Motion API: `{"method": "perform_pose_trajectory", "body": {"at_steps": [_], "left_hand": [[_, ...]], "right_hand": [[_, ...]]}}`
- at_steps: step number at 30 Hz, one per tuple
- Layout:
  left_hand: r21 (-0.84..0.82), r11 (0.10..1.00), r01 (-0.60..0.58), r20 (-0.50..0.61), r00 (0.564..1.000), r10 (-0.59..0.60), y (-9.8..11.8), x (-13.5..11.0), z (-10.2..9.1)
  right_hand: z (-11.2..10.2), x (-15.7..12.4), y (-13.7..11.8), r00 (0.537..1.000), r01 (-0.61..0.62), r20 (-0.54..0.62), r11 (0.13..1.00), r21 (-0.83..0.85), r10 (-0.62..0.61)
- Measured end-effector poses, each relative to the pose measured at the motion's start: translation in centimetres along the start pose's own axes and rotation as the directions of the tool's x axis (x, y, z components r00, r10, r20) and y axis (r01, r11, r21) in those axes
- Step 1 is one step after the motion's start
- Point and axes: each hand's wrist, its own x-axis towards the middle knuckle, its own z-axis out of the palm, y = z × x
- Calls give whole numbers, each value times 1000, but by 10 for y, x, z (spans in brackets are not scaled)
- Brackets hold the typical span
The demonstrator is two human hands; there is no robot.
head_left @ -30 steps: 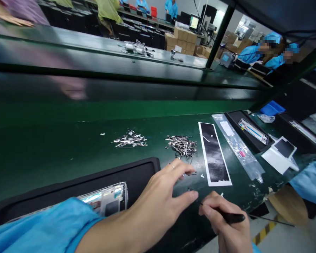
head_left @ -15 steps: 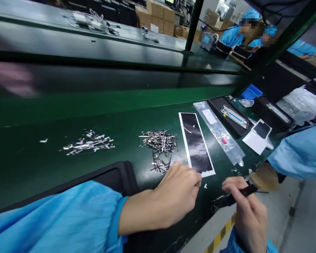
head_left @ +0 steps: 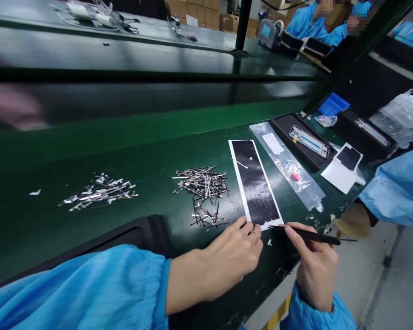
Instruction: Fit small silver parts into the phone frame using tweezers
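My left hand (head_left: 239,252) is at the lower left corner of a long black sheet with a white border (head_left: 258,188), fingers bent and pressed together on its bottom edge; the fingertips are partly hidden. My right hand (head_left: 315,263) grips black tweezers (head_left: 321,237), whose tips touch the sheet's bottom edge near the right corner. A small white scrap (head_left: 269,242) lies on the table just below. On the sheet lie a thin white strip (head_left: 240,163) and a tiny white piece. Left of it is a pile of thin dark strips (head_left: 204,183).
Another pile of silvery strips (head_left: 101,191) lies farther left. A black tray (head_left: 131,233) is under my left forearm. To the right are a clear plastic bag (head_left: 289,169), a black tray with a phone frame (head_left: 309,141) and white cards (head_left: 340,174). Another person's blue sleeve (head_left: 395,188) is at far right.
My right hand has moved left and brought the tweezers to the sheet's bottom edge. My left fingers have shifted slightly left along that edge. The camera view has tilted down somewhat.
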Motion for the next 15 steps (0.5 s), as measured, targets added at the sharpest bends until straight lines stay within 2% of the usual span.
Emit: {"method": "perform_pose_trajectory", "body": {"at_steps": [7,12,15], "left_hand": [[55,998,-3,-50,999,6,-1,0,0],[83,996,-38,-97,994,46,-3,4,5],[79,995,-62,-105,992,70,1,12,4]], "right_hand": [[9,3,5,999,-38,-7,999,-1,38],[2,6,10,1000,-26,-18,999,-40,25],[1,7,3,1000,-2,-5,1000,-30,2]]}}
